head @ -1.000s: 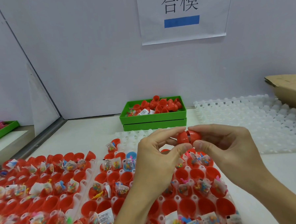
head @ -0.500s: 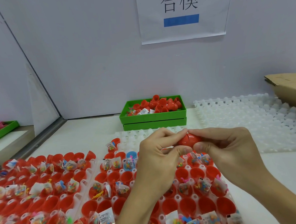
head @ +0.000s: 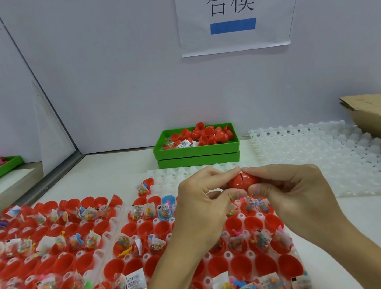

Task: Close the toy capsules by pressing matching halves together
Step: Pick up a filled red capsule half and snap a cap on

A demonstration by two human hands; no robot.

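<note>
Pinching one red capsule (head: 242, 181) between two hands: left hand (head: 201, 201); right hand (head: 291, 196)

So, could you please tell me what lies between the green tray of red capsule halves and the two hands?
In the head view, bare white tabletop, then empty white plastic cups, lie between the green tray and the hands' grip on the red capsule.

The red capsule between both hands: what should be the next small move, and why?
Probably one more squeeze. The left hand and right hand pinch the red capsule, and a thin dark seam shows between its halves, so it seems not fully closed.
</note>
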